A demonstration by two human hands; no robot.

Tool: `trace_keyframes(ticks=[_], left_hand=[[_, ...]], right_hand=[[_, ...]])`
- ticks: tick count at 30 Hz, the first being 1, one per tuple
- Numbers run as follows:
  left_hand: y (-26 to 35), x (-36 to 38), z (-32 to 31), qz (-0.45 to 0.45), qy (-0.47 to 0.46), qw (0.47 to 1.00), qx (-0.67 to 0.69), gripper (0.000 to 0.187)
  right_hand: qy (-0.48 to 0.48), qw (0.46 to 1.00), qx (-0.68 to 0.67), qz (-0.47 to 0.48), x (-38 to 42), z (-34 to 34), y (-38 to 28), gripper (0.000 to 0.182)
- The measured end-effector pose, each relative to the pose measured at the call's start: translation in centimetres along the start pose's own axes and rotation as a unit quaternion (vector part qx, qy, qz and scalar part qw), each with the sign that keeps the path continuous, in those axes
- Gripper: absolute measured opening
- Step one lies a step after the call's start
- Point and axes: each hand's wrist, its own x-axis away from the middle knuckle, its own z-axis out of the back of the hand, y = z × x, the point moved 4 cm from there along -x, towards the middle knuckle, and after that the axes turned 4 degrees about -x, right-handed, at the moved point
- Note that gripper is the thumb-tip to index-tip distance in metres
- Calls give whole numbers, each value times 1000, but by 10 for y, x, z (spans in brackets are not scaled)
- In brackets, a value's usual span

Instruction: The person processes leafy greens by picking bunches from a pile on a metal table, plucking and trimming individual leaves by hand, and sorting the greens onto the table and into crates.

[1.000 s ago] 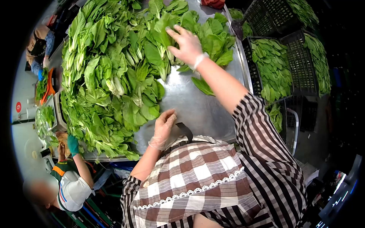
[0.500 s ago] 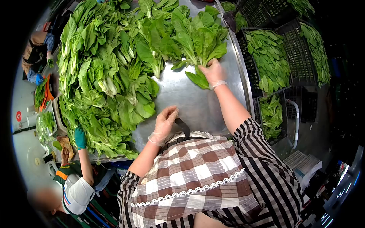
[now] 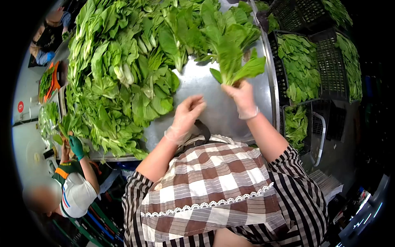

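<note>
My right hand (image 3: 242, 96) grips the pale base of a leafy green bunch (image 3: 232, 59), whose leaves point away from me over the metal table (image 3: 205, 111). Nearer my body and further left, my left hand (image 3: 187, 113) hovers over the table with its fingers bent together; whether anything small is between them is hidden. Both hands wear thin clear gloves. A large heap of leafy greens (image 3: 119, 74) covers the table's left and far parts, and its nearest leaves lie to the left of my left hand.
Black crates of greens (image 3: 298, 68) stand beyond the table's raised right edge (image 3: 269, 74). A white curved rail (image 3: 323, 140) is beside them. At the lower left a co-worker (image 3: 78, 189) with a green glove handles greens. Another person (image 3: 41, 55) is at the upper left.
My right hand has pulled the bunch toward me and lifted it off the other greens. My left hand has moved slightly up and right. The co-worker's gloved hand has moved left, off the heap.
</note>
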Motion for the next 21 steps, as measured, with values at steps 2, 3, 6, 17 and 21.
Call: trace_keyframes(ticks=[2,3,6,17,21], left_hand=[[17,-4,-13,-30,3,997,68,31],[20,-4,-14,-46,5,994,100,28],[7,-3,-8,-15,-3,991,136,23],[-19,13,7,57,28,974,216,15],[-21,11,5,29,3,980,197,14]], right_hand=[[-60,998,-7,-28,29,-15,11,26],[-89,995,-11,-42,41,-22,17,26],[-126,989,-16,-74,58,-36,34,26],[-157,965,-116,-174,73,-47,34,18],[-131,982,-72,-119,73,-45,41,19]])
